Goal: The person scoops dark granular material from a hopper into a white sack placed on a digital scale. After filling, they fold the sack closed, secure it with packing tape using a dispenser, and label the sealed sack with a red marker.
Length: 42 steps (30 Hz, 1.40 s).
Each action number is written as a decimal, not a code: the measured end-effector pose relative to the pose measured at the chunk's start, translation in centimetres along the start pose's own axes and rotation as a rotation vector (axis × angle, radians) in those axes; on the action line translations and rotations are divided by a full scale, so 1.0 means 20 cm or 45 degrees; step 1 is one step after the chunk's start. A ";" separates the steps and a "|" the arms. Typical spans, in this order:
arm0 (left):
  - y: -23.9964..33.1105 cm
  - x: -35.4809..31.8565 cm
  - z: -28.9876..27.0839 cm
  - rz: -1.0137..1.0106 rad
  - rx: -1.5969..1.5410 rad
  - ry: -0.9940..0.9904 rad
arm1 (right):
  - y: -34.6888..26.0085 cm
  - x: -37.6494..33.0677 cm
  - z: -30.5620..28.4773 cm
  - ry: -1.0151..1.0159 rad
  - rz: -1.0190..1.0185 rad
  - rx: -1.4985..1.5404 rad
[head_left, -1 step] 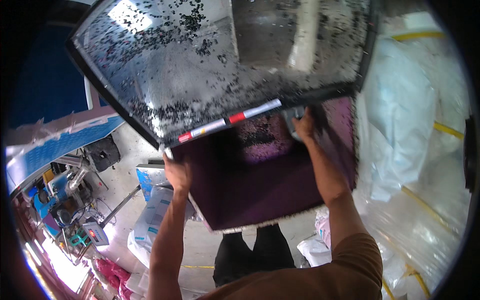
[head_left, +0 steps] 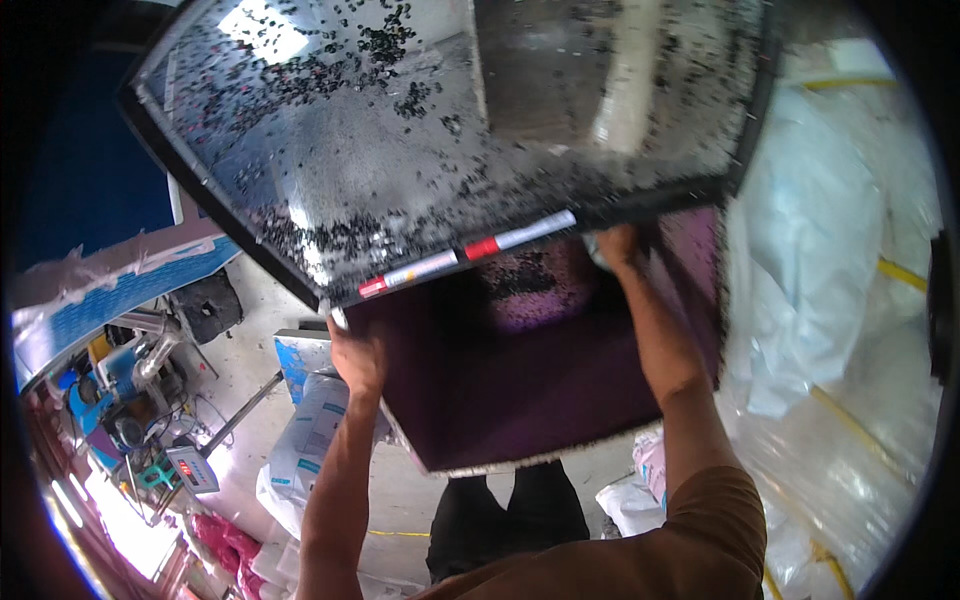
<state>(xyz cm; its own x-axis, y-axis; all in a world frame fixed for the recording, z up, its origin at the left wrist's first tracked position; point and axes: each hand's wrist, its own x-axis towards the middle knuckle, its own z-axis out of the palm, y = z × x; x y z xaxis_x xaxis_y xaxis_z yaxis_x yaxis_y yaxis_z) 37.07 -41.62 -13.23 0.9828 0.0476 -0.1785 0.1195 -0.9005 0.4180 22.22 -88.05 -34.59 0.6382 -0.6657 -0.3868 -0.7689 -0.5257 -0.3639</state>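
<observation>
Left hand [head_left: 357, 355] at shiny black-rimmed tray's [head_left: 350, 150] near-left corner, closure unclear; right hand [head_left: 618, 246] curled under its near edge, contents unclear. Purple-lined bin [head_left: 540, 400] below. Best: bin tight under lip, catching black granules [head_left: 385, 45].

Display unit [head_left: 192, 470]: lit red, tilted, beside green item [head_left: 157, 473].
White sack [head_left: 305, 445]: teal marks, left side.
Plastic-wrapped bundle [head_left: 815, 220]: right side, yellow straps [head_left: 902, 275].
Pink-red material [head_left: 226, 542]: crumpled, lower left.
</observation>
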 end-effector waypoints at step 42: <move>-0.01 -0.01 0.00 -0.195 -0.562 -0.095 | 0.03 -0.19 0.64 -0.501 -0.092 -0.143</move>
<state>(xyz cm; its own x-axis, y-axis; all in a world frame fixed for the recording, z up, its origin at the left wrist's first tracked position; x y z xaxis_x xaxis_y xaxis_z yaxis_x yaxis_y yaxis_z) 36.80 -41.47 -13.27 0.9383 0.1197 -0.3243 0.3265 -0.6150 0.7177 19.87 -79.09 -44.24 0.6401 -0.3833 -0.6659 -0.7072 -0.6326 -0.3157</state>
